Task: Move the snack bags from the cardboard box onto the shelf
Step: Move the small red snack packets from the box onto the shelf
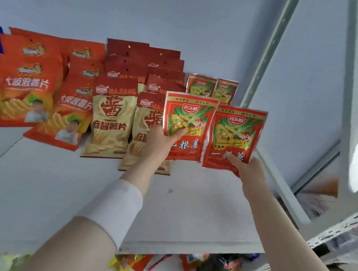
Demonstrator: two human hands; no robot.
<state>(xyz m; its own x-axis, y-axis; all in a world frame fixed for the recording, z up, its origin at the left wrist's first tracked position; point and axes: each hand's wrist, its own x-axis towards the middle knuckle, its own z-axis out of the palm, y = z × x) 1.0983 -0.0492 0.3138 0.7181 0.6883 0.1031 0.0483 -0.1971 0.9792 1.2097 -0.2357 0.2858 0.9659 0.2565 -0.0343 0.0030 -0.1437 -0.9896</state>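
Left hand [161,143] pinches left snack bag [187,123], right hand [250,174] pinches right snack bag [236,135], low edges, centre frame, upright label-out above shelf [74,191], probably to front the matching pair [212,88] behind; box unseen.

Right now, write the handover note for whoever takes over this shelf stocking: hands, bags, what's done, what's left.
Left hand: grips one red green-onion snack bag by its lower left, thumb on the front.
Right hand: grips a second green-onion snack bag by its bottom edge.
Both bags are upright over the white shelf, in front of two matching bags already standing at the back right.
Done: orange chip bags and red-and-beige chip bags stand in rows to the left.
Left: set down both held bags. The cardboard box is out of view, so the remaining count is unknown.
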